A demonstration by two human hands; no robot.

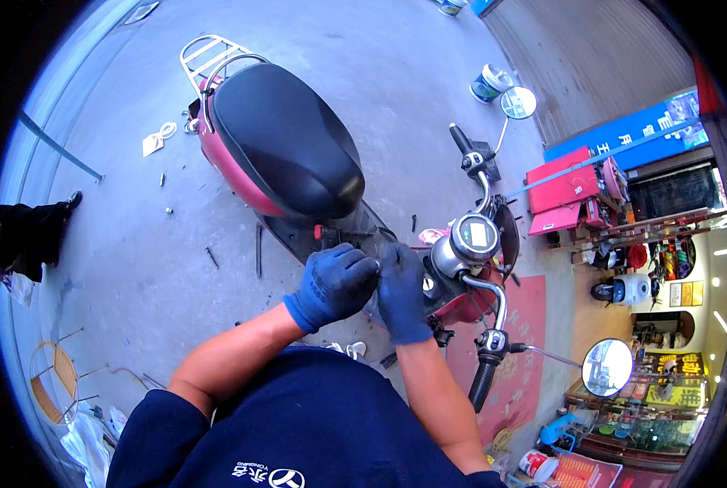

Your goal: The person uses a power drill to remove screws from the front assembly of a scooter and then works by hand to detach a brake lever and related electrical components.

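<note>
My left hand (336, 283), in a dark blue glove, is closed with its fingertips bent inward. Close against it is my right hand (402, 294), in a matching glove, also closed. A small light spot shows between the fingertips, but what they pinch is too small and hidden to name. Both hands are above the footboard (292, 236) of a red electric scooter, between its black seat (278, 134) and its round dashboard (473, 236). Just beyond my left hand, a small red part (321, 234) sits below the seat's front end.
The handlebar's black grip (483, 385) and a round mirror (608, 368) jut out beside my right forearm. Small tools and parts, among them a dark bar (258, 250), lie on the grey floor. A person's dark-clothed leg (42, 228) is at the far left. A red toolbox (560, 180) stands at right.
</note>
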